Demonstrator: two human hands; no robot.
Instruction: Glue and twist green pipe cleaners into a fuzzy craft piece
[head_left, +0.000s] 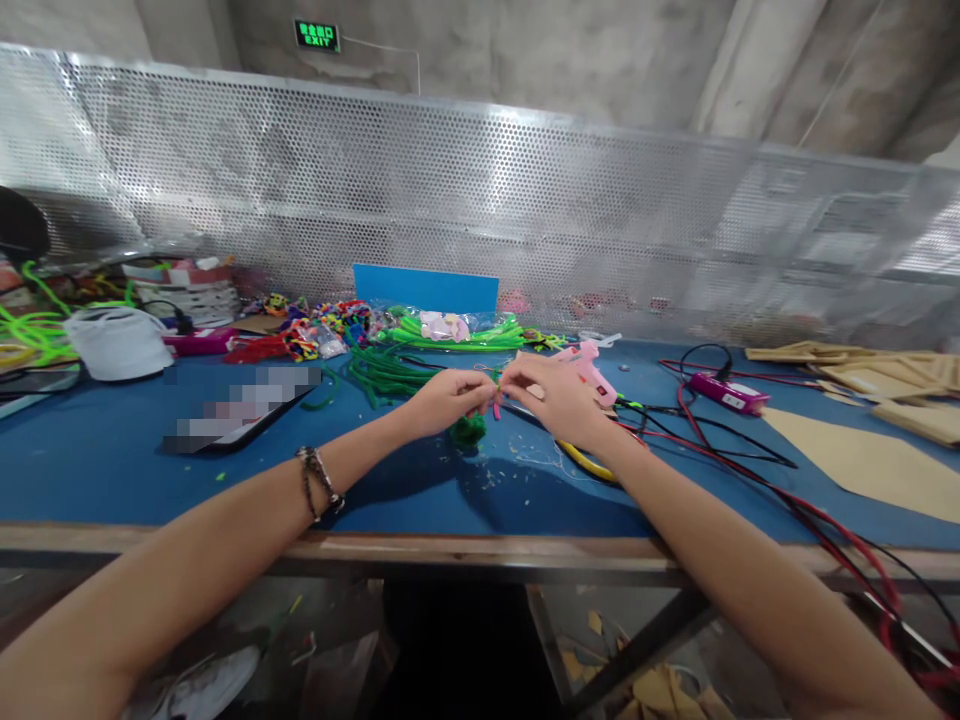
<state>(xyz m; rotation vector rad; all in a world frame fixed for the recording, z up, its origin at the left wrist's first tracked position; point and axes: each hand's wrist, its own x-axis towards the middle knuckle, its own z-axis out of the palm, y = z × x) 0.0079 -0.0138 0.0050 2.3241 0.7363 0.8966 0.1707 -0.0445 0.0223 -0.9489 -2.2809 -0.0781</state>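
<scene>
My left hand [453,397] and my right hand [546,388] meet above the blue tabletop, fingertips pinched together and almost touching. Between them is something small with a pink bit [496,410] showing below; the fingers hide most of it. A dark green fuzzy clump [469,432] shows just under my left hand; whether it is held or lies on the table I cannot tell. Dark green pipe cleaners [386,375] lie behind my left hand. A pink glue gun [589,372] rests just beyond my right hand, with yellow-handled scissors [586,462] partly hidden below the wrist.
A phone [244,408] lies to the left, near a white round container [118,342]. Bright green pipe cleaners [480,332] in plastic sit at the back. On the right are a purple power strip [727,393], tangled cables [750,470] and brown cardboard [870,460]. A perforated metal screen [450,190] stands behind.
</scene>
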